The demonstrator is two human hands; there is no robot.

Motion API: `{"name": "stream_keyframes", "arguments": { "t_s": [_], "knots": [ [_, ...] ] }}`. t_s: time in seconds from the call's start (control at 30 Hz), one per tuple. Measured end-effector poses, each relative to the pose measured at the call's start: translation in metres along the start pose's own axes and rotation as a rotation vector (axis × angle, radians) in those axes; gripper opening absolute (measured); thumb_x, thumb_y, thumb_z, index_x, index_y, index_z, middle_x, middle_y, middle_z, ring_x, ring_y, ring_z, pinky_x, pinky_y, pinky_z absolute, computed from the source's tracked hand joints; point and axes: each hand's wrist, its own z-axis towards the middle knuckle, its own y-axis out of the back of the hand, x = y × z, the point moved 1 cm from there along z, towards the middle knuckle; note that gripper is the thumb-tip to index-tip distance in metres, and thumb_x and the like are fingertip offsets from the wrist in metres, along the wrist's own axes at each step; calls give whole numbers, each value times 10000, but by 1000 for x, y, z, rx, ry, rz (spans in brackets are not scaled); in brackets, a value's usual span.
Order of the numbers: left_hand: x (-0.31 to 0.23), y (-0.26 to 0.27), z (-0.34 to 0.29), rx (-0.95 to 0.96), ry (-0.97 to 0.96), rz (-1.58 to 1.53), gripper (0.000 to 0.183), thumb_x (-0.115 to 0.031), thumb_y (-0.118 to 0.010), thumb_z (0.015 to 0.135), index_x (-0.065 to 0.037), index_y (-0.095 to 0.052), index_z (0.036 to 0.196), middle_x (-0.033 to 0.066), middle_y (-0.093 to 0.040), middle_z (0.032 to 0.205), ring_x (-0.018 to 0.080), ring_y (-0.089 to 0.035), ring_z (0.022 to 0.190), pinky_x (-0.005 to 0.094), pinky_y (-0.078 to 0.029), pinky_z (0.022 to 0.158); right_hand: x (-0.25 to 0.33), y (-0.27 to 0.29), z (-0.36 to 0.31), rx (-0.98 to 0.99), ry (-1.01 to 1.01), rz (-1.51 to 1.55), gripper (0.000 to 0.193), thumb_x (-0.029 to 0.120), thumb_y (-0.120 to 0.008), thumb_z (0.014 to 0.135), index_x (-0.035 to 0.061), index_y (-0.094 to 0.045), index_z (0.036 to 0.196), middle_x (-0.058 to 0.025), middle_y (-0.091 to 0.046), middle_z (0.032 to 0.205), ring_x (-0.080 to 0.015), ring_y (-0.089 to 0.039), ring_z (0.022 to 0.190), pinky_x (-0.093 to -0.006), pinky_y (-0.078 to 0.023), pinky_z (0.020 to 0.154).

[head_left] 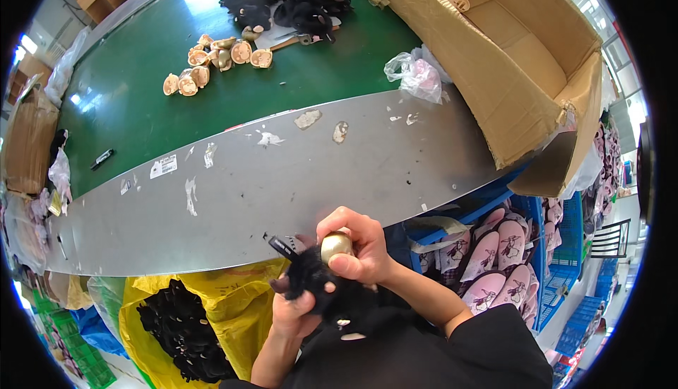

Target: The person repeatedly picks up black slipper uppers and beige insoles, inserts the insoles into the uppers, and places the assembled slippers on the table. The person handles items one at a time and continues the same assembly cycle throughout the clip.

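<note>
In front of my body, at the table's near edge, I hold a small black plush toy (308, 273). My left hand (291, 317) is closed round its lower left side. A black tag (282, 248) sticks out at the toy's upper left. My right hand (364, 244) pinches a shiny gold rounded piece (336, 246) between thumb and fingers, against the toy's upper right. Whether that piece is attached to the toy, I cannot tell. Several similar pieces (200, 75), gold outside with peach-coloured faces, lie on the green table top (155, 121). Black plush toys (311, 9) are piled at the far side.
A large open cardboard box (480, 71) stands at the right, beside a crumpled clear plastic bag (417, 75). Below the grey metal edge (296, 170) are a yellow bag (240, 318) of black plush pieces and a blue crate (544, 269) with pink slippers (494, 262). A black marker (102, 159) lies left.
</note>
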Motion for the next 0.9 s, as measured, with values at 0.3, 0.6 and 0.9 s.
{"name": "stream_keyframes", "arguments": {
  "t_s": [0.3, 0.6, 0.9],
  "knots": [
    [-13, -27, 15, -305, -256, 514, 285, 3, -732, 890, 17, -684, 1171, 43, -718, 1072, 114, -655, 977, 256, -499, 911, -9, 8, -6, -9, 66, -206, 364, 272, -758, 916, -2, -614, 1108, -32, -641, 883, -79, -568, 711, -234, -449, 629],
    [-15, -26, 19, -276, -299, 487, 206, -65, -690, 971, 28, -690, 1155, 36, -712, 1066, 99, -639, 957, 259, -501, 883, -2, 6, 2, -27, 290, -471, 388, 331, -778, 896, -3, -666, 1057, -76, -624, 769, -164, -584, 629, -280, -451, 567],
    [-12, -21, 16, -310, -307, 580, 195, -72, -686, 974, 18, -689, 1147, 17, -706, 1041, 80, -618, 930, 237, -486, 857, -6, 5, 2, -71, 458, -649, 401, 376, -763, 892, 5, -671, 1014, -64, -609, 703, -187, -538, 542, -301, -426, 498]
  ]
}}
